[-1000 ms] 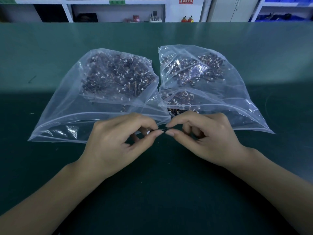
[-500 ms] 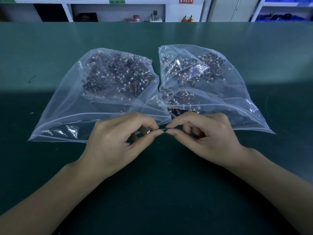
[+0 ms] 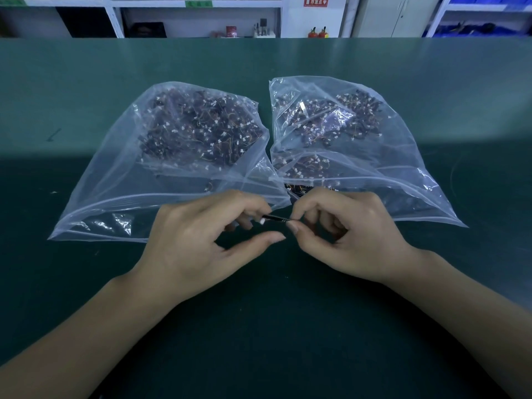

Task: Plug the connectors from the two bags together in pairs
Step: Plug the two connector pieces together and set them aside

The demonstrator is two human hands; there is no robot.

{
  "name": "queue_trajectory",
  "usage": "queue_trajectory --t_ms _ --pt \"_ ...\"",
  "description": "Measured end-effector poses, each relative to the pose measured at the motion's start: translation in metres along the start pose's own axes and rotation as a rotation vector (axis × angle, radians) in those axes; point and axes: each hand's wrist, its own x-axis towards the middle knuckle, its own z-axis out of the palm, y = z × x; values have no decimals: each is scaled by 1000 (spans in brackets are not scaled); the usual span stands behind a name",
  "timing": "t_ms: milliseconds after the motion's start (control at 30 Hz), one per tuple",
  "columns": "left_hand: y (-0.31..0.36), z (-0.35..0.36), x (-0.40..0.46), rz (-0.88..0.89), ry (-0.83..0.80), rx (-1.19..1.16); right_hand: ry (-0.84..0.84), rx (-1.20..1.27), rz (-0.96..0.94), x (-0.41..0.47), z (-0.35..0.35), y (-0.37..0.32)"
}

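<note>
Two clear plastic bags lie side by side on the green table, the left bag [image 3: 121, 180] and the right bag [image 3: 403, 156], each holding a heap of small dark-wired connectors with white plugs. In front of them, my left hand [image 3: 201, 243] and my right hand [image 3: 354, 234] meet over the table. Between their fingertips stretches a short dark connector piece [image 3: 275, 218] with a white plug at its left end. My right thumb and forefinger pinch its right end. My left fingers touch its left end while the left thumb has dropped away below it.
The green table [image 3: 264, 326] extends toward me and far back to shelves [image 3: 198, 15] along the wall. The bags' openings face me, right behind my hands. A few connectors [image 3: 299, 189] sit at the mouth of the right bag.
My left thumb has moved down off the connector, opening a gap under it. The dark piece now shows longer between the two hands. The bags have not moved.
</note>
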Motion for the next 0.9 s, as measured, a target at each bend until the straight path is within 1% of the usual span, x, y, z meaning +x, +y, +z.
queue_trajectory --t_ms 167,300,400,533,667,767,900 --pt "0 -6 4 -38 35 104 10 -149 84 6 -9 4" --pt "0 -7 8 -76 7 150 28 -148 182 8 -12 9" --pt "-3 -8 9 -89 -5 171 43 -213 219 9 -12 11" --pt "-7 -8 9 -134 -47 246 36 -314 227 9 -12 12" --pt "-16 -8 9 -212 -93 306 -13 -331 238 8 -12 18" --pt "-27 -10 7 -242 -95 414 -42 -337 243 7 -12 22" --pt "-36 -10 1 -303 -173 503 -42 -350 218 7 -12 20"
